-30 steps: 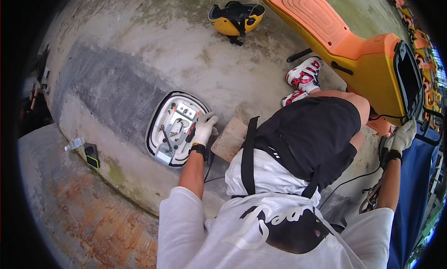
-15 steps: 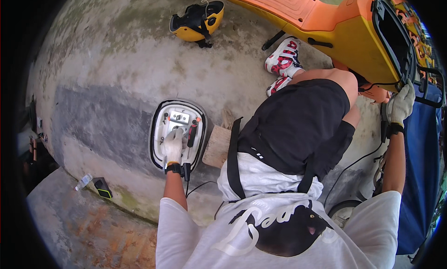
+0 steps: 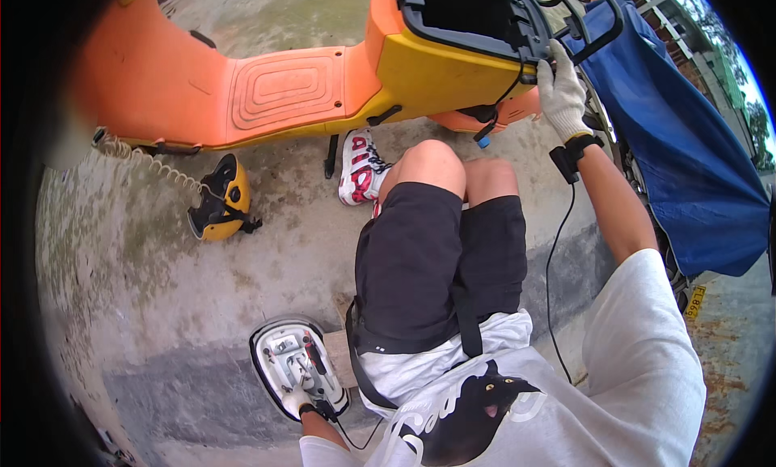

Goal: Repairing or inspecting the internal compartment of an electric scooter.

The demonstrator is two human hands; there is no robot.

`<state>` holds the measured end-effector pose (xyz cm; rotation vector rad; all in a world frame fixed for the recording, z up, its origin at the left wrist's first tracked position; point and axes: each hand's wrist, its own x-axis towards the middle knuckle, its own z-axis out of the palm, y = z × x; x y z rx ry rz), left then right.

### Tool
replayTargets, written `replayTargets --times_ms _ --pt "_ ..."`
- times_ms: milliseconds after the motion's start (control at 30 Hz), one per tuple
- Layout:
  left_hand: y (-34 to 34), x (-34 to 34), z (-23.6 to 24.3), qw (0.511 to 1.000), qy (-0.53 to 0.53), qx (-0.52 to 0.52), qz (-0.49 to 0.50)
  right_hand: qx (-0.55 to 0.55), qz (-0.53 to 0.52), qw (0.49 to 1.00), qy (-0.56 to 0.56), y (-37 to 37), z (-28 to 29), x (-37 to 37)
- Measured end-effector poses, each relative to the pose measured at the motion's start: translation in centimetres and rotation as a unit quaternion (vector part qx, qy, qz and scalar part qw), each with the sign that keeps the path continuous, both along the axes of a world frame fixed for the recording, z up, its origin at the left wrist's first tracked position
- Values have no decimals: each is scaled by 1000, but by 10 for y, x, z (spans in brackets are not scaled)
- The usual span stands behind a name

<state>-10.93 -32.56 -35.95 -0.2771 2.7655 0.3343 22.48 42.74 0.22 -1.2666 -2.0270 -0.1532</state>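
Observation:
My left hand (image 3: 296, 396), in a white glove, reaches into a white shell with a dark rim (image 3: 259, 368), which looks like an upturned scooter seat on the ground. Its fingers look closed on something small that I cannot make out. Beside them in the shell lie a red-and-black handled tool (image 3: 314, 355) and a metal bracket (image 3: 284, 344). My gloved right hand (image 3: 563, 93) is up against the black rim of the open compartment (image 3: 477, 42) on an orange-and-yellow scooter (image 3: 436, 72). Its thumb and fingers are apart. A cable with a blue plug end (image 3: 482, 140) hangs below that rim.
A yellow-and-black helmet (image 3: 236, 185) lies under the scooter, close to a coiled cord (image 3: 162, 172). A black rear rack (image 3: 608, 32) juts out beyond my right hand. Blue sheeting (image 3: 687, 168) covers something at the right. A black cable (image 3: 550, 281) hangs from my right wrist.
My view has swung up and right, so the scooter shows more fully and the shell sits lower. My left hand stays in the shell; my right hand stays at the compartment rim.

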Motion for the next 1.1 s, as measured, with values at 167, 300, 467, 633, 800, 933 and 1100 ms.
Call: replayTargets --times_ms 167,300,467,633,800,933,1100 --pt "23 11 20 999 -38 26 -1 -18 9 991 133 -4 7 30" --pt "-18 -11 51 992 2 -22 -124 0 27 978 208 -11 -5 22" --pt "38 -24 138 971 -36 199 -125 -22 73 955 286 -40 -9 32" --pt "206 -16 300 898 -36 384 -214 -98 176 918 341 -91 10 17" --pt "364 14 399 807 -157 484 -299 -373 347 839 192 -143 59 -6" --pt "495 91 428 738 -249 500 -380 -493 403 760 129 -163 55 -3" --pt "551 157 449 665 -288 537 -431 -528 350 743 218 -166 67 16"
